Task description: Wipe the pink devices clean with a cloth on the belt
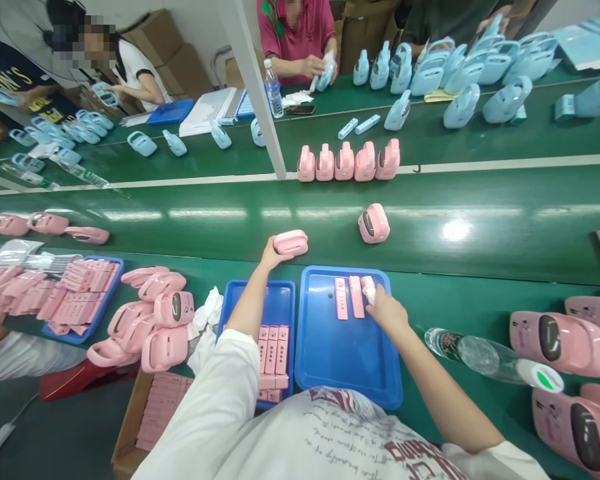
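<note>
My left hand [272, 255] is closed round the end of a pink plastic device with a loop handle [291, 243], over the edge of the green belt. My right hand [387, 311] is at the upper right of a blue tray [350, 360]. Its fingers pinch what looks like a crumpled white tissue [369, 294] against a small pink bar [367, 283]; the fingertips are partly hidden. Two more pink bars [341, 298] lie beside it in the tray. Under my left forearm, a second blue tray [291, 303] holds several pink bars with dark dots [272, 350].
One pink device [374, 223] stands on the belt [205, 227], several more [345, 162] on the ledge behind. Pink devices [163, 310] and tissues [207, 313] lie left. A plastic bottle [490, 357] lies right. Co-workers [300, 40] sit opposite among blue devices [430, 77].
</note>
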### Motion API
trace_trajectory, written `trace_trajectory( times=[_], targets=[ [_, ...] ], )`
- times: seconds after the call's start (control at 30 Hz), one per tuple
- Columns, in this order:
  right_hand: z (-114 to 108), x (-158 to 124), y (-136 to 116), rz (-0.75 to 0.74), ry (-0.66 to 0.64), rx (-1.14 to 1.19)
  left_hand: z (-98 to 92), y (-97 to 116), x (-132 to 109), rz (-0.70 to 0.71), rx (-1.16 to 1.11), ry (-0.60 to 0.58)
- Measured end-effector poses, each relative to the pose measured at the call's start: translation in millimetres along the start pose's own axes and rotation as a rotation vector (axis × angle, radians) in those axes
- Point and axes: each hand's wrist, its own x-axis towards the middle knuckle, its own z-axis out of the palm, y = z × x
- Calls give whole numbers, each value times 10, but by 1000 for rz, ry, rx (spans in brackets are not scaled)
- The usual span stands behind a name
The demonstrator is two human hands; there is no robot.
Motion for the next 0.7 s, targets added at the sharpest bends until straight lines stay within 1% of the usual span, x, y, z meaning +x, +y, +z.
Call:
trace_trajectory(
  times=[0.07, 0.13, 0.27, 0.37, 0.43, 0.53, 0.6, 0.67, 0.7],
  targets=[
    [-166, 111, -6, -28, -2, 30, 53, -10, -46, -21, -41, 33],
    [-340, 288, -81, -70, 24, 70, 113, -14, -89, -47, -98, 77],
    [-585, 793, -436, -96, 133, 144, 190, 42, -230, -85, -269, 144],
    [-663, 1121, -704, -61, 194, 203, 153, 151, -490, -81, -446, 116],
    [-676, 1222, -812, -30, 239, 257, 90, 240, -752, -62, -560, 59],
    [-650, 1173, -871, -25, 325, 371, -3, 376, -1218, -29, -737, -38],
    [-614, 1033, -864, -73, 368, 463, -18, 470, -1521, -65, -931, -140],
    [-560, 836, -826, -159, 348, 565, 29, 567, -1786, -143, -1087, -195],
    [-523, 720, -794, -206, 316, 618, 75, 616, -1902, -182, -1121, -192]
  ],
)
